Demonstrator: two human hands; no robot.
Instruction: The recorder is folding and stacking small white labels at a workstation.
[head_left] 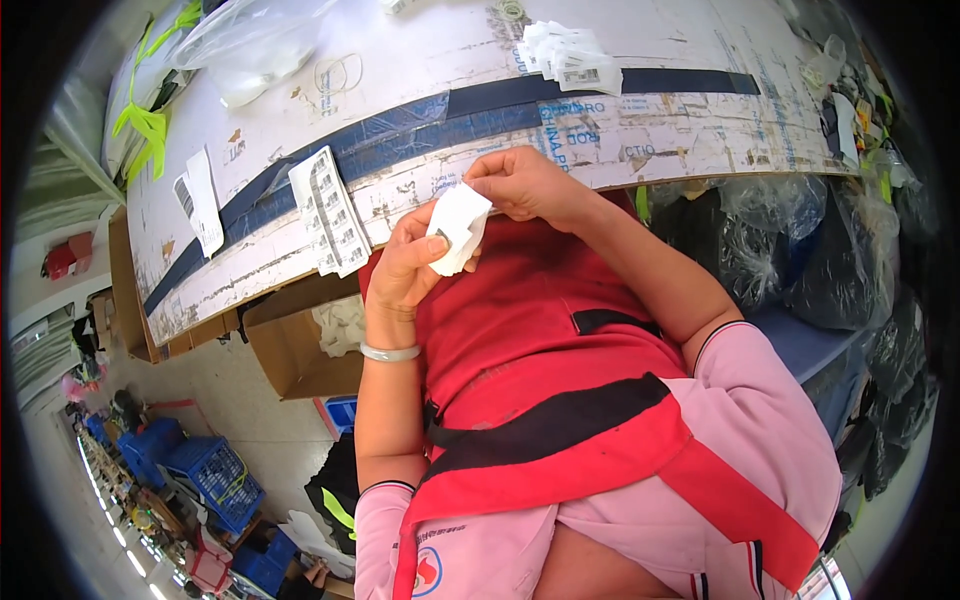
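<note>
My left hand (402,262) is closed round a small stack of white paper labels (460,222), with the thumb pressed on its face near a dark printed mark. At the stack's upper corner my right hand (530,187) pinches the edge of a label between thumb and fingertips. Both hands are held just past the table's near edge, in front of a red apron. Left of them a sheet of printed labels (328,212) lies on the table, reaching over the edge. Farther left lies a narrower white label strip (202,207).
The worn white table (420,150) carries dark tape bands. A fanned pile of labels (585,72) lies at the back, and a clear plastic bag (255,50) at the back left. Below stands an open cardboard box (285,350). Plastic-wrapped black bundles (845,270) crowd the right.
</note>
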